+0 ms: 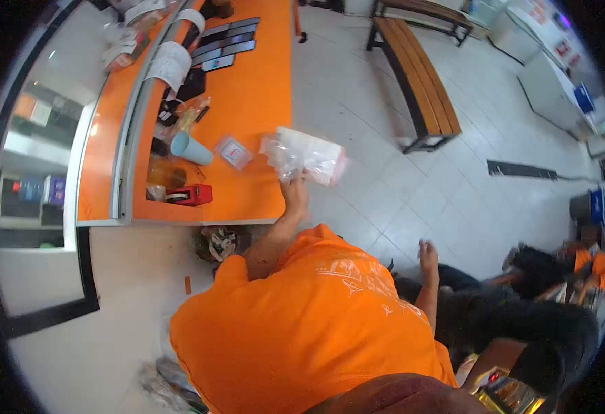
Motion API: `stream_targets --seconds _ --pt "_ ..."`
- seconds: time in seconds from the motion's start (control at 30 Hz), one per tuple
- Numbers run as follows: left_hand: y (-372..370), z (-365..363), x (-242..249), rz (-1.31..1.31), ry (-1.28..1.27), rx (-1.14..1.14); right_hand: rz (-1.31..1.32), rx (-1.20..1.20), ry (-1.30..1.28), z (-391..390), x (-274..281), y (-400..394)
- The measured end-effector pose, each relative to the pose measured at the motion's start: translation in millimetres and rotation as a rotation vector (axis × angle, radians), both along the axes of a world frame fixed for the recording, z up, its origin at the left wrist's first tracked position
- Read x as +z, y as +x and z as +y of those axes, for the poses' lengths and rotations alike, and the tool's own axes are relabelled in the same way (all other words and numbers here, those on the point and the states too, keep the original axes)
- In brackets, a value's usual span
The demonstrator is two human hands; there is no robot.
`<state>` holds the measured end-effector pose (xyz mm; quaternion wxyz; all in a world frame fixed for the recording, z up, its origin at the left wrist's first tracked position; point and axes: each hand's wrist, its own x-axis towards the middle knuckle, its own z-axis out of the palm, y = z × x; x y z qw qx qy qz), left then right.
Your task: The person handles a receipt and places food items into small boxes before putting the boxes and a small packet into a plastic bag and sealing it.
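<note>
My left hand [294, 192] is closed on a clear plastic bag [306, 156] with something white inside, held over the right edge of the orange counter [251, 114]. The bag is slightly blurred. Left of it on the counter lies a small clear packet [233, 152] with a white and red label. My right hand [427, 254] is away from the counter, above my lap, at the lower right. Its fingers are small and blurred, so I cannot make out whether it holds anything.
A blue cup [191, 148], a red tape dispenser [191, 195] and several phones [223, 43] are on the counter. A wooden bench [416, 76] stands on the tiled floor. White chests [558, 93] are at the upper right.
</note>
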<state>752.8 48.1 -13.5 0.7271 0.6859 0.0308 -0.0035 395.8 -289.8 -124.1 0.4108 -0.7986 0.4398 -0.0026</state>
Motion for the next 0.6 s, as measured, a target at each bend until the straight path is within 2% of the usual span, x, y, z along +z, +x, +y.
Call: stream_targets --seconds 0.03,0.07,0.1,0.13,0.17,0.2,0.23,0.3,0.37,0.4,0.5,0.57,0.6 --pt "22.5 0.6 -12.5 -0.086 0.084 0.084 0.089 0.068 -0.044 -2.2 -19.5 -9.5" --pt "51.5 7.2 -20.7 -0.123 0.183 0.121 0.014 -0.055 0.223 -20.6 -104.3 -39.0" --pt "82.8 18.4 -26.7 -0.156 0.281 0.160 0.026 -0.161 0.507 -15.5 -105.4 -38.4" --pt "105.0 20.6 -12.1 -0.102 0.249 0.222 -0.283 -0.348 0.991 -28.5 -198.4 -76.5" --pt "127.6 23.0 1.1 -0.050 0.214 0.284 -0.096 -0.286 0.939 -34.7 -199.4 -71.0" --pt "146.1 20.0 28.7 0.076 0.042 0.367 0.098 -0.210 0.849 -37.8 -194.3 -61.4" --pt "180.4 38.2 2.5 0.025 0.248 0.416 0.219 -0.145 0.786 -50.1 -187.4 -44.9" --pt "219.8 60.8 -5.5 0.000 0.271 0.495 0.325 -0.049 0.733 -91.1 -179.9 -0.8" --pt "236.8 52.1 35.2 0.056 0.082 0.530 0.375 0.019 0.697 -146.7 -178.0 49.7" --pt "241.6 45.6 52.0 0.101 0.081 0.539 0.395 0.044 0.678 -178.3 -175.7 74.0" --pt "262.6 54.9 24.8 0.032 0.213 0.533 0.441 0.103 0.628 -269.6 -168.9 158.2" --pt "285.8 52.4 11.4 -0.165 0.238 0.608 0.473 0.130 0.617 -331.8 -174.3 227.4" --pt "284.2 39.2 14.9 -0.116 0.205 0.663 0.502 0.144 0.608 -362.5 -179.5 261.6"
